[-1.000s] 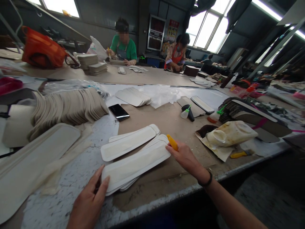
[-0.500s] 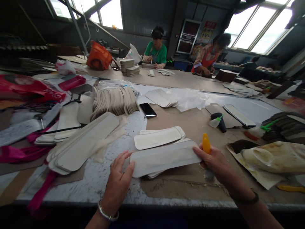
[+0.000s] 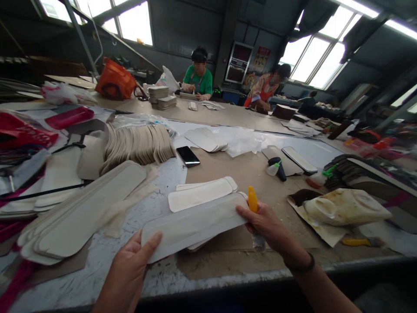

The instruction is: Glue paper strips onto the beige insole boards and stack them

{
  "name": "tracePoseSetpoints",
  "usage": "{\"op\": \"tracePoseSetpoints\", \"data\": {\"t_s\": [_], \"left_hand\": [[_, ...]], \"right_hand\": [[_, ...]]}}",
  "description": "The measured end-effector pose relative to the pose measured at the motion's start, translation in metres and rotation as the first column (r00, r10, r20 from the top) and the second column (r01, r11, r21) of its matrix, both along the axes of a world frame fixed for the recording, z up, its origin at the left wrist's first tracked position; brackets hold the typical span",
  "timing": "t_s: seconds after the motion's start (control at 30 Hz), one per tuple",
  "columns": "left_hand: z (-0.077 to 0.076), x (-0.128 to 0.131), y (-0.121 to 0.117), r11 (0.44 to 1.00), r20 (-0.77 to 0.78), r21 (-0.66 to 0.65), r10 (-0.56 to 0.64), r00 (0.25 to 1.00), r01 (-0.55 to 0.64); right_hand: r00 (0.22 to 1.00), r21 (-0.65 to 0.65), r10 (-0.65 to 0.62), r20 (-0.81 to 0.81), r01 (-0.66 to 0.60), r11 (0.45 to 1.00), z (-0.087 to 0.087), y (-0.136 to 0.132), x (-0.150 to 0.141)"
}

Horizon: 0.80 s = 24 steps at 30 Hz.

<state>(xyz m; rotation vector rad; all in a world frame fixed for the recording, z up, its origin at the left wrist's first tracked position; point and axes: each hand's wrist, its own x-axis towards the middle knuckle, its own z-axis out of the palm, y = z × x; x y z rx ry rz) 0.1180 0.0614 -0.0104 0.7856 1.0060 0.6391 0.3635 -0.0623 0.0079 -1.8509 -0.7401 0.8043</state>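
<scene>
While the left hand (image 3: 135, 263) and right hand (image 3: 264, 221) pinch opposite ends of a rounded off-white panel (image 3: 197, 228) just in front of similar strips (image 3: 202, 195), I judge the yellow-handled brush (image 3: 252, 200), sharing the right grip, could mark the panel should that wrist roll.

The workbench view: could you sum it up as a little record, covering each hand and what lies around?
Left hand: grips one end of a pale panel, thumb on top
Right hand: holds the other end, plus a yellow-handled tool
Just beyond: more pale panels, then a black phone
Left side: fanned-out long panels
Right side: stained container
Across: person in green
</scene>
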Motion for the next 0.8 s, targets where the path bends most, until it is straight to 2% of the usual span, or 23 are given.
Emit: {"op": "tracePoseSetpoints", "data": {"t_s": [0.2, 0.33, 0.63, 0.8], "left_hand": [[-0.009, -0.002, 0.007, 0.998, -0.030, -0.054, 0.011, 0.999, -0.013], [-0.015, -0.001, 0.009, 0.997, -0.045, -0.073, 0.014, 0.999, -0.017], [-0.018, 0.007, 0.011, 0.995, -0.067, -0.090, 0.043, 0.997, -0.049], [-0.024, 0.009, 0.021, 0.997, -0.083, -0.072, -0.014, 0.996, 0.008]], "right_hand": [[0.998, 0.039, 0.011, -0.069, -0.008, 0.999, -0.003, -0.002, 0.002], [0.999, 0.029, -0.012, -0.052, 0.014, 0.999, -0.001, -0.002, 0.002], [0.998, 0.065, 0.018, -0.065, -0.014, 0.998, -0.002, -0.004, 0.005], [0.992, 0.087, -0.010, -0.124, 0.021, 0.996, -0.006, -0.003, 0.009]]}}
